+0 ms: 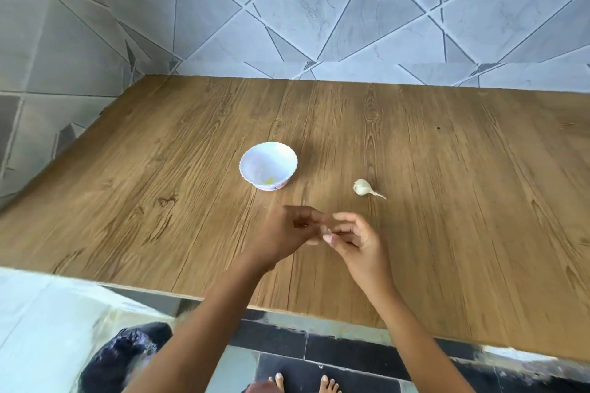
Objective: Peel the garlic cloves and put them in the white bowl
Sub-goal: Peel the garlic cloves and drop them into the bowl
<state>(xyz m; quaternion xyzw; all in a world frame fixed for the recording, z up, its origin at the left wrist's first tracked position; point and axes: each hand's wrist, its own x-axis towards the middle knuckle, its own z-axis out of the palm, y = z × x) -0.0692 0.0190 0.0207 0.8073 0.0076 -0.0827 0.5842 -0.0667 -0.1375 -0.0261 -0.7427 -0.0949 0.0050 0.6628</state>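
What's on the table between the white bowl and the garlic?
Nothing. In the head view, only bare wooden table shows between the white bowl and the garlic; they sit apart.

matt wood-grain table [447, 169], glossy white bowl [289, 159], marbled wall tiles [319, 9]

My wooden table top [447, 169] is brown with darker grain streaks. The scalloped white bowl [255, 158] has a pink-patterned foot and a yellow speck inside. At its four o'clock the papery garlic bulb [362, 187] is off-white. At twelve o'clock, marbled wall tiles [319, 9] are pale grey, dark-lined.
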